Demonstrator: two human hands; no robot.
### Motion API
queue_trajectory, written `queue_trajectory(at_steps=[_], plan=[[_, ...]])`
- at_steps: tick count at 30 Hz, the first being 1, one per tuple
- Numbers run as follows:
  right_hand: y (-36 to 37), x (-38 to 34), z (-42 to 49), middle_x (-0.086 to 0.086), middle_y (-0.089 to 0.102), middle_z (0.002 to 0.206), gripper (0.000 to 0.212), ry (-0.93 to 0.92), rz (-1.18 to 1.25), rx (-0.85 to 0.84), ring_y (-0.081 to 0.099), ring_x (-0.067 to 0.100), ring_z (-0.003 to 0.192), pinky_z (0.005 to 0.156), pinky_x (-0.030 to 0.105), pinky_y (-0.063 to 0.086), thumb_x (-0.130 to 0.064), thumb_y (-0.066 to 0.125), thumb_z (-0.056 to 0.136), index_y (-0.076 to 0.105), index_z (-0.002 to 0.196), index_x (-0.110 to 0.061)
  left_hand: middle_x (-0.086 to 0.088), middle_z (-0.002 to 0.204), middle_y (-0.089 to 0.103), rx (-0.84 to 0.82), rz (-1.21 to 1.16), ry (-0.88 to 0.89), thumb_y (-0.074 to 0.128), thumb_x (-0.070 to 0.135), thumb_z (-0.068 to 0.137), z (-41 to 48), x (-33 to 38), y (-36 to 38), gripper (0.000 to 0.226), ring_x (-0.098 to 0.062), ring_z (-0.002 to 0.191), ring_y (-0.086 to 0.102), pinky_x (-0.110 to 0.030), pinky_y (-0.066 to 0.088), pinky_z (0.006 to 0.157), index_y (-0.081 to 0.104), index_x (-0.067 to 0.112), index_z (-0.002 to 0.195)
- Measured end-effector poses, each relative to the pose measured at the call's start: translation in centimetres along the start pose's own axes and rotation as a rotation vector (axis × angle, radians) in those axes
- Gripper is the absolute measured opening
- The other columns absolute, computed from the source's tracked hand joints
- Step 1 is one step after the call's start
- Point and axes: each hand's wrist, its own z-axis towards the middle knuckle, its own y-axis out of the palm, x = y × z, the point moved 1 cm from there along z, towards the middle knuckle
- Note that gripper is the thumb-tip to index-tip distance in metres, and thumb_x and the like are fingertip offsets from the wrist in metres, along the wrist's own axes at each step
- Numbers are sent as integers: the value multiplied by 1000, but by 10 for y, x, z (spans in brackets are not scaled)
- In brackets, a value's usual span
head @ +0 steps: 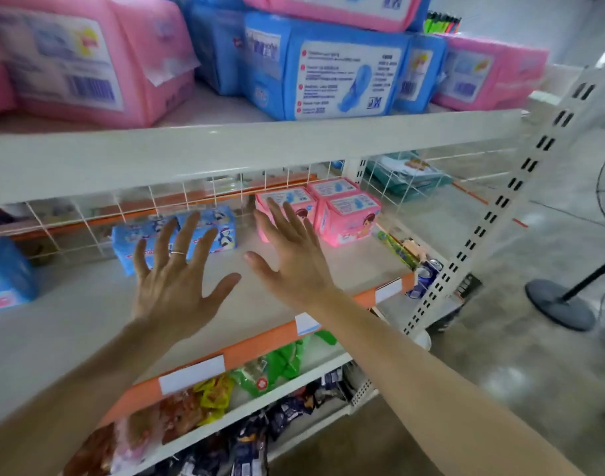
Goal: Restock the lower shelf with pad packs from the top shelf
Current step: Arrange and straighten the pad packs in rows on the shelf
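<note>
Large pink pad packs point(88, 60) and blue pad packs point(332, 73) are stacked on the top shelf point(246, 146). On the lower shelf point(70, 324) lie small blue packs point(204, 228) at the middle back, small pink packs point(345, 214) to the right, and one blue pack point(5, 273) at far left. My left hand point(177, 280) hovers open above the lower shelf, fingers spread, in front of the small blue packs. My right hand point(290, 255) is open too, its fingertips next to the small pink packs. Neither hand holds anything.
An orange price strip point(259, 345) with white labels edges the lower shelf. Snack bags point(204, 396) fill the shelves below. A white slotted upright point(493, 214) stands at the right end. A fan base point(558, 304) rests on the concrete floor. A wire grid point(139, 207) backs the shelf.
</note>
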Motion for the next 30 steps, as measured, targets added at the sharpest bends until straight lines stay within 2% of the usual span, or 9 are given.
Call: queue_trajectory(at_steps=[4, 9, 14, 21, 24, 27, 30], plan=[[-29, 5, -22, -6, 15, 165, 70, -79, 4, 35, 9, 20, 154, 121, 55, 14, -61, 34, 95, 33, 154, -24, -4, 163, 26, 39, 50, -30, 22, 77, 87, -21, 33, -22, 84, -37, 147, 26, -66, 17, 115, 39, 23, 149], [-76, 19, -65, -7, 16, 165, 70, -171, 51, 35, 11, 21, 153, 121, 54, 15, -61, 33, 95, 28, 156, -26, -3, 163, 26, 88, 94, -90, 24, 77, 86, -52, 91, -44, 82, -35, 148, 23, -65, 18, 114, 35, 26, 150], [-123, 39, -93, -3, 20, 165, 71, -188, 87, 73, 12, 24, 153, 119, 58, 19, -62, 34, 95, 28, 156, -26, -6, 160, 32, 165, 141, -86, 26, 77, 87, -71, 148, -72, 84, -38, 144, 31, -65, 22, 113, 39, 22, 150], [-195, 55, -96, 2, 28, 162, 69, -268, 113, 225, 21, 27, 151, 116, 60, 26, -52, 55, 95, 30, 154, -26, -2, 161, 29, 264, 154, -8, 26, 79, 88, -50, 209, -125, 84, -33, 146, 29, -61, 21, 113, 37, 25, 151], [-217, 61, -85, 3, 32, 160, 65, -266, 111, 276, 24, 26, 150, 116, 57, 28, -58, 50, 94, 41, 149, -26, -3, 159, 34, 354, 157, 70, 35, 75, 88, -35, 228, -144, 79, -33, 143, 35, -59, 23, 112, 44, 23, 147], [-239, 62, -68, 4, 34, 159, 67, -261, 95, 307, 29, 28, 148, 114, 58, 32, -66, 41, 93, 47, 147, -26, -5, 157, 38, 430, 142, 141, 36, 73, 90, -9, 239, -167, 76, -33, 141, 38, -59, 27, 111, 49, 21, 143], [-257, 62, -48, 7, 39, 156, 64, -271, 74, 370, 34, 32, 145, 110, 59, 37, -60, 45, 93, 50, 144, -22, -6, 155, 40, 480, 146, 162, 36, 73, 91, 18, 243, -186, 76, -33, 140, 39, -61, 28, 109, 51, 18, 142]])
